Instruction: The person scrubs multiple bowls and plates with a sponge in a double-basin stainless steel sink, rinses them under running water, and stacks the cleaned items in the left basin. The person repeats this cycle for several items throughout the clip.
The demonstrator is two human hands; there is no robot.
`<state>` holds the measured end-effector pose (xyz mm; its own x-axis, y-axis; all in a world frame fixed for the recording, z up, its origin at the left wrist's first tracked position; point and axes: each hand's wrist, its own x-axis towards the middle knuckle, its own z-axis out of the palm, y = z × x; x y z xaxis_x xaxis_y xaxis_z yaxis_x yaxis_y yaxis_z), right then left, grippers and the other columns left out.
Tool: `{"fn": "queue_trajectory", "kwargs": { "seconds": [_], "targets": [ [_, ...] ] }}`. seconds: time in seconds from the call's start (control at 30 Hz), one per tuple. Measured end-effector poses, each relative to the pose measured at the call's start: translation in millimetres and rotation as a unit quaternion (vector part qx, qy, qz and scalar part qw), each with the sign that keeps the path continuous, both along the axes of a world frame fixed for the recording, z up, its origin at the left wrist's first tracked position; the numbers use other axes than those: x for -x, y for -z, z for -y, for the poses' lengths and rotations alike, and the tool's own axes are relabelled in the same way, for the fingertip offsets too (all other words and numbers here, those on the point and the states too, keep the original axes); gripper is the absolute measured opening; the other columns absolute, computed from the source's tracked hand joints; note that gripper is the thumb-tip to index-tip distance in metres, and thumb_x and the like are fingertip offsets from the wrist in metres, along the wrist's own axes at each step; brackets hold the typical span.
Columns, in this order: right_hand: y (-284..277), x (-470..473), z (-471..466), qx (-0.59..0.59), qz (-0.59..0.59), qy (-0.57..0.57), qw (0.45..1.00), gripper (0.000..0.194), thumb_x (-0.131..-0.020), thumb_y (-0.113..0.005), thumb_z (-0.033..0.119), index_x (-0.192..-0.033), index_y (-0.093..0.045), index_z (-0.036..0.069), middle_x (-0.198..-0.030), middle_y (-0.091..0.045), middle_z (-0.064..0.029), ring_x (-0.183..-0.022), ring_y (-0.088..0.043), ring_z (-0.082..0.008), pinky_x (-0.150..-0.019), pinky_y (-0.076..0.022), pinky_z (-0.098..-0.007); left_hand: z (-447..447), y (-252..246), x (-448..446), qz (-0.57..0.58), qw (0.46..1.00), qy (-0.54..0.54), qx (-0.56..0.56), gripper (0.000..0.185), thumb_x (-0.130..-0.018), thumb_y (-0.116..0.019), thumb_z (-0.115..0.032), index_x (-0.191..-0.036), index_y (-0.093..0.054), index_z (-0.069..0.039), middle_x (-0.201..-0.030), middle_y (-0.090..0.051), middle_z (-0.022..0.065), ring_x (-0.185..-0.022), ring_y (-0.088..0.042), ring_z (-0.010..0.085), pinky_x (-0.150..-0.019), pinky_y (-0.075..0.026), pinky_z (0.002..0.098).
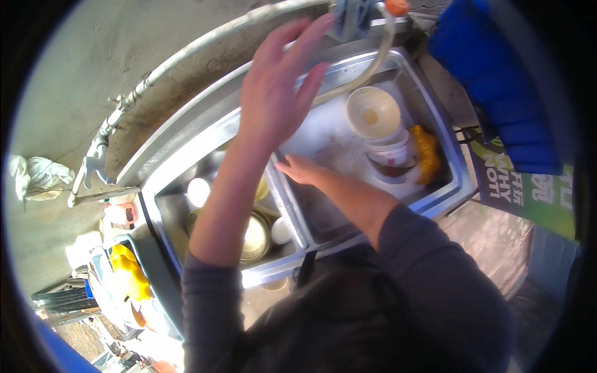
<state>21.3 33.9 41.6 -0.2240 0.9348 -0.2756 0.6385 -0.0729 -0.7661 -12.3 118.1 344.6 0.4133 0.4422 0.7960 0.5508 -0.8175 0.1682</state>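
My left hand (pixel 277 93) is raised over the double-basin steel sink (pixel 291 205), its fingers spread and nothing in them. Its fingertips are close to a blurred grey-blue object (pixel 352 18) at the back rim; whether they touch cannot be told. My right hand (pixel 301 170) is low by the divider, fingers extended and holding nothing visible. Foamy water (pixel 326 126) fills part of the right basin. There, a cream bowl (pixel 373 112) sits on stacked white dishes (pixel 391 151), beside a yellow-orange mesh cloth (pixel 423 154). Round metal dishes (pixel 255 238) and a white cup (pixel 199 192) are in the left basin.
A pale hose (pixel 373 70) curves into the right basin. White pipe (pixel 186 51) with a valve (pixel 95 165) runs along the wall. A blue-grey tub (pixel 149 270) with yellow items stands at left. Blue sheeting (pixel 499 88) and a printed green bag (pixel 522 191) are at right.
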Motion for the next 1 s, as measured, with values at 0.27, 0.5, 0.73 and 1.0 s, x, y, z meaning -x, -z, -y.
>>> {"fn": "queue_trajectory", "kwargs": {
  "seconds": [0.27, 0.5, 0.73, 1.0],
  "targets": [
    [1, -214, 107, 0.036, -0.025, 0.011, 0.999, 0.040, -0.095, -0.052, 0.042, -0.090, -0.065, 0.005, -0.083, -0.067, -0.0187, -0.083, -0.065, -0.0374, -0.073, -0.0486, -0.0475, -89, -39, -175, -0.253, 0.963, 0.091, 0.033, 0.023, -0.081, -0.065, -0.013, -0.104, -0.063, -0.011, -0.098, -0.060, 0.0158, -0.098, -0.061, 0.0337, -0.080, -0.051, 0.0432],
    [6, -352, 130, 0.116, -0.048, 0.193, 0.973, 0.033, -0.094, -0.053, 0.036, -0.099, -0.067, 0.007, -0.085, -0.071, -0.0112, -0.084, -0.068, -0.0296, -0.074, -0.0512, -0.0398, -149, -4, -225, -0.418, 0.900, -0.119, 0.047, 0.014, -0.077, -0.067, -0.020, -0.076, -0.071, -0.006, -0.080, -0.069, 0.0151, -0.076, -0.069, 0.0291, -0.064, -0.055, 0.0434],
    [15, -380, 122, 0.179, -0.104, 0.195, 0.959, 0.036, -0.098, -0.050, 0.034, -0.094, -0.067, 0.002, -0.080, -0.070, -0.0066, -0.072, -0.067, -0.0141, -0.069, -0.0515, -0.0297, -169, 21, -267, -0.288, 0.865, -0.317, 0.261, 0.017, -0.086, -0.065, -0.016, -0.097, -0.077, -0.011, -0.099, -0.073, 0.0126, -0.089, -0.071, 0.0281, -0.072, -0.057, 0.0372],
    [22, -356, 104, 0.309, -0.173, 0.245, 0.903, 0.031, -0.097, -0.050, 0.030, -0.087, -0.067, 0.005, -0.083, -0.070, -0.0054, -0.072, -0.065, -0.0129, -0.064, -0.0503, -0.0282, -110, -28, -223, -0.189, 0.933, -0.162, 0.261, 0.039, -0.086, -0.062, -0.038, -0.114, -0.069, -0.012, -0.110, -0.070, 0.0151, -0.103, -0.068, 0.0287, -0.086, -0.053, 0.0418]
  ]
}}
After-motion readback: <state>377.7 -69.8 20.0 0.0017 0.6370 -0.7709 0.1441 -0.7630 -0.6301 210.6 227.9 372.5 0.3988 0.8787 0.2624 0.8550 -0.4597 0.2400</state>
